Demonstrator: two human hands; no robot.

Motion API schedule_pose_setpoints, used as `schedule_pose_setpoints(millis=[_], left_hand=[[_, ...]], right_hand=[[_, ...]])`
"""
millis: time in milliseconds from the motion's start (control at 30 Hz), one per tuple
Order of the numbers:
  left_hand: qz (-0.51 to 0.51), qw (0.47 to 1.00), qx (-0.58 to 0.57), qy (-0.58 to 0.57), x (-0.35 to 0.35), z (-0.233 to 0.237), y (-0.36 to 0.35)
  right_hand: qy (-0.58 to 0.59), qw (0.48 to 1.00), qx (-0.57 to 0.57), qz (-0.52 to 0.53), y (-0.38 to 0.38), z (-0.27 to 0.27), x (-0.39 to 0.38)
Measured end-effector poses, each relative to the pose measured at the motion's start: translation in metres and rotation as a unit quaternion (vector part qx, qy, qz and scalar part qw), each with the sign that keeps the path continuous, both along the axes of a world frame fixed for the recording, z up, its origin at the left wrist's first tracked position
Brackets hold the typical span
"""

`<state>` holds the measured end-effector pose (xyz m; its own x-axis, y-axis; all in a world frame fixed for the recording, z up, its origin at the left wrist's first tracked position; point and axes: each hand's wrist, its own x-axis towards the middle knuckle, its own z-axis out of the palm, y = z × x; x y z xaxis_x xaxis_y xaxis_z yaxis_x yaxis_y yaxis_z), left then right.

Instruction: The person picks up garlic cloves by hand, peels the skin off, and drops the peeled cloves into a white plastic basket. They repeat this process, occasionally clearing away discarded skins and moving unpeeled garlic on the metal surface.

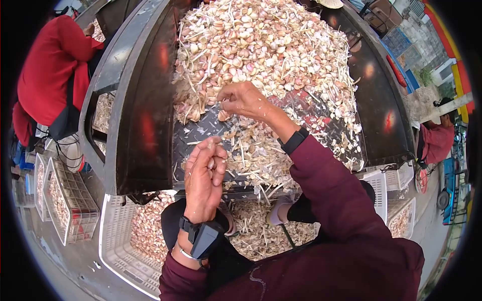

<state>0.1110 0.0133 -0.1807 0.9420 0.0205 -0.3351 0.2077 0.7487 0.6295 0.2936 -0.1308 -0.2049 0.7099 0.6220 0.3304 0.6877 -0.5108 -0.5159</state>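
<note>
Nearest to us, on the near side of the garlic heap (261, 45), the left hand (203, 175) is raised with its back to the camera. Its fingers (217, 161) are curled and closed on a small garlic clove (211, 163), held between the thumb and the first fingers. The clove seems to lie along the fingers, its long axis pointing toward the heap, but it is mostly covered. A black wrist device (206, 238) sits on this arm.

Below the near edge of the heap, under the bench (145, 130), a white crate (113, 246) holds loose garlic. Between the left hand and the heap, the bench carries only a thin layer of skins and dry stems (251, 155).

The right hand (243, 100) is the nearer one to the heap: it touches the heap's near edge. Its fingers (227, 103) are pinched together, pointing down and to the left. We cannot tell if they hold a clove or only skin. A black watch (294, 140) is on this wrist. The heap itself rises away from this hand, with its stems pointing in every direction.

To the left of the heap, well apart, a person in red (50, 65) bends over another bench.
</note>
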Motion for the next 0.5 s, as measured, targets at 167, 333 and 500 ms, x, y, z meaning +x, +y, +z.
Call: schedule_pose_setpoints(millis=[167, 333, 500], left_hand=[[0.031, 0.992, 0.107, -0.052, -0.002, 0.014, -0.008], [0.041, 0.966, 0.224, -0.125, -0.014, 0.023, -0.018], [0.094, 0.933, 0.292, -0.187, -0.029, 0.047, -0.028]], right_hand=[[0.413, 0.872, 0.243, 0.098, -0.018, 0.060, -0.066], [0.496, 0.789, 0.332, 0.144, -0.027, 0.068, -0.104], [0.517, 0.708, 0.455, 0.157, -0.033, 0.077, -0.125]])
